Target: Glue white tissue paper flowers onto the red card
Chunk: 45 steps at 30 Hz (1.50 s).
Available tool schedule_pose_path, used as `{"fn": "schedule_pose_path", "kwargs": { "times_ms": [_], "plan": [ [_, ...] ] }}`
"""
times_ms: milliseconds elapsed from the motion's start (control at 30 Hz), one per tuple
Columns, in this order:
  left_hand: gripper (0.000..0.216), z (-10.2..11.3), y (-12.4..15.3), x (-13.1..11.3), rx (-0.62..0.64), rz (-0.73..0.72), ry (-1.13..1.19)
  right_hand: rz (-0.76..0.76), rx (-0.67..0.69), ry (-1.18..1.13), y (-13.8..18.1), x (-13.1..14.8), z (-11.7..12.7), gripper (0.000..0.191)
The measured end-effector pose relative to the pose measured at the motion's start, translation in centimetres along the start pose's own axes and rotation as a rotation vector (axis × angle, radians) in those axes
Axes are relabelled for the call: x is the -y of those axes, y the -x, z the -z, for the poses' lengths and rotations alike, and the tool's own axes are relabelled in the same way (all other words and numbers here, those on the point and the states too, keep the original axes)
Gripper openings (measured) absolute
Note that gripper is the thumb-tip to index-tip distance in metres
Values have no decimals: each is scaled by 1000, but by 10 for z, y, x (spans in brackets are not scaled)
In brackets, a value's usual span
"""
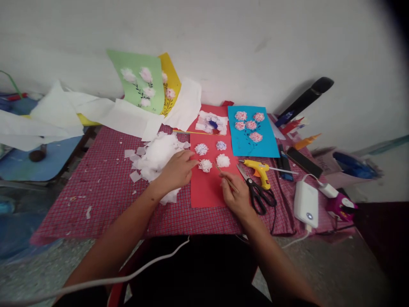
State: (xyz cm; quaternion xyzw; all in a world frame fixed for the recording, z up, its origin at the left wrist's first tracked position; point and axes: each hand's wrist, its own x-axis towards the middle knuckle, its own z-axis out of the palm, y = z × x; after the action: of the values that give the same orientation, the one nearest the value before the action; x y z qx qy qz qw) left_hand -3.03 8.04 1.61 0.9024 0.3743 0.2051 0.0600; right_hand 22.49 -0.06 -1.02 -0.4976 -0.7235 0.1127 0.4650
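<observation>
Right hand point(235, 194) pinches slim brown stick point(231, 184) near fluffy white paper flowers point(223, 160) on red rectangular paper sheet point(207, 189); left hand point(178, 169) beside them, fingers loosely spread; small marking point(154, 109) on light-green paper card point(137, 76) illegible

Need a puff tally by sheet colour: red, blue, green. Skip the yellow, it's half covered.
Red sheet: 4 whitish puffs
Blue sheet: 5 pink-and-white puffs
Green sheet: 4 pale pink puffs
Total: 13
</observation>
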Motion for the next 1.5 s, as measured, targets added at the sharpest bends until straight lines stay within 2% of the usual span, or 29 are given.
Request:
{"fn": "schedule_pose_path", "kwargs": {
  "times_ms": [167, 333, 533, 633, 800, 867, 933, 1067, 1300, 1400, 1500],
  "plan": [
    [65, -1, 1, -6, 63, -20, -4, 87, 44, 36, -4, 2, -2, 27],
    [66, -3, 1, -9, 120, -42, -26, 121, 13, 48, -3, -1, -3, 29],
    [65, -5, 0, -6, 96, -62, -37, 150, 51, 20, -4, -1, -2, 31],
    [59, -4, -2, -3, 27, -48, -22, 117, -23, 40, -4, 0, 2, 28],
    [20, 4, -5, 7, -187, 103, 9, -2, -135, 92, 2, 1, 8, 7],
    [22, 7, -5, 11, -262, 187, 3, -43, -178, 111, 6, -1, 9, 3],
    [20, 8, -3, 13, -334, 224, 14, -47, -186, 75, 10, -4, 9, 9],
    [21, 8, 0, 14, -383, 172, 84, 41, -109, -37, 10, -3, 9, 27],
    [21, 8, 3, 15, -469, 235, 99, 300, 148, -100, 5, 10, 9, 20],
    [25, 7, 3, 17, -509, 331, 117, 300, 189, -107, 7, 9, 7, 19],
    [26, 3, 1, 22, -506, 364, 122, 216, 122, -112, 9, 5, 6, 22]
  ]
}}
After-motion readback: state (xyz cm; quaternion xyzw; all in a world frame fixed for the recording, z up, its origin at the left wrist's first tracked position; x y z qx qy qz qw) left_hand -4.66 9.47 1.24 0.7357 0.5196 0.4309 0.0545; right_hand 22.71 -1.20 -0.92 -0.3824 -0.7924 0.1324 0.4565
